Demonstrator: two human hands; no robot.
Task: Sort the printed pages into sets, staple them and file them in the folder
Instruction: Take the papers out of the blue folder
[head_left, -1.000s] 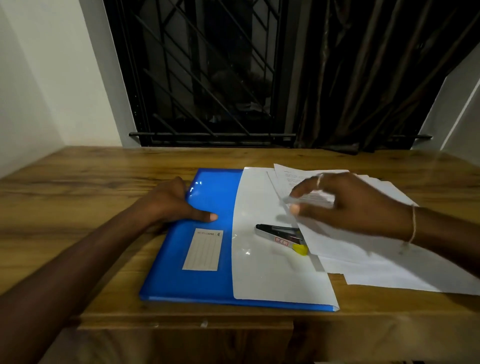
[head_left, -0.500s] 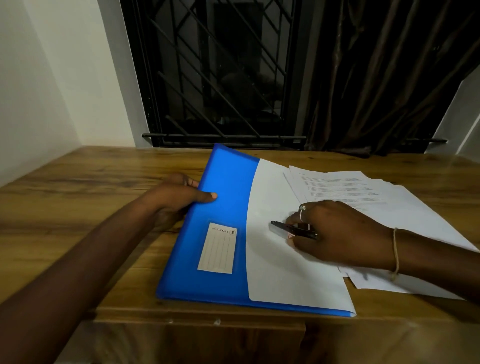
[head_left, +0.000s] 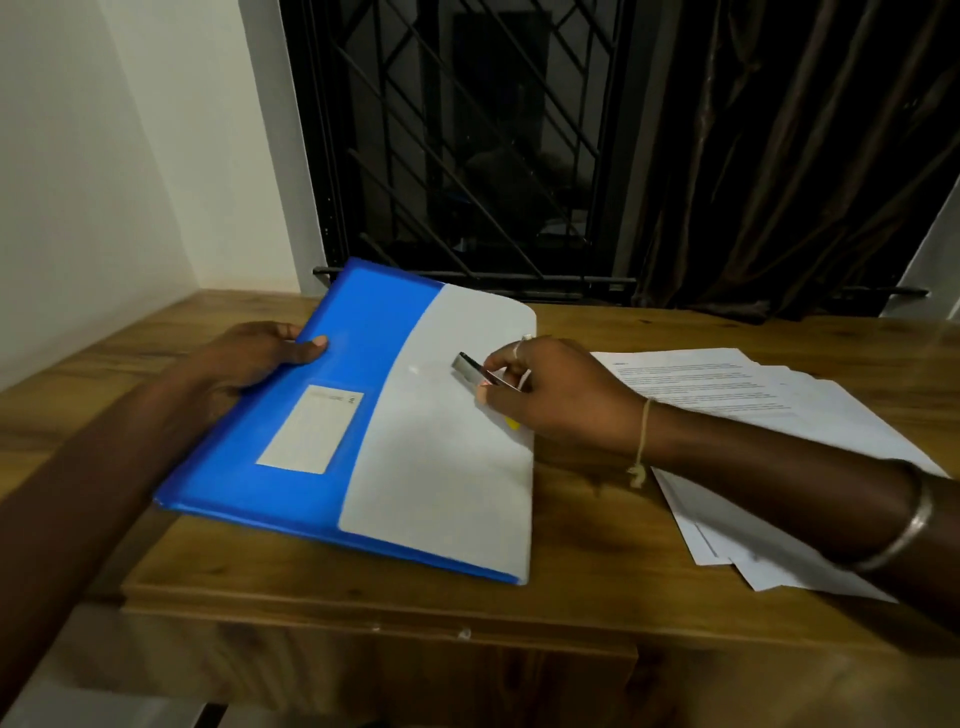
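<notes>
preparing, it seems: left hand (head_left: 249, 364) grip pinches the tilted blue plastic folder (head_left: 374, 327); right hand (head_left: 550, 402) grip holds a small silver stapler (head_left: 474, 370) over it. white printed pages (head_left: 753, 395) lie loose on the wooden surface (head_left: 597, 535); next, sort them.

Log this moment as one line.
left hand: grips folder edge | right hand: holds stapler | pages: loose on table
</notes>
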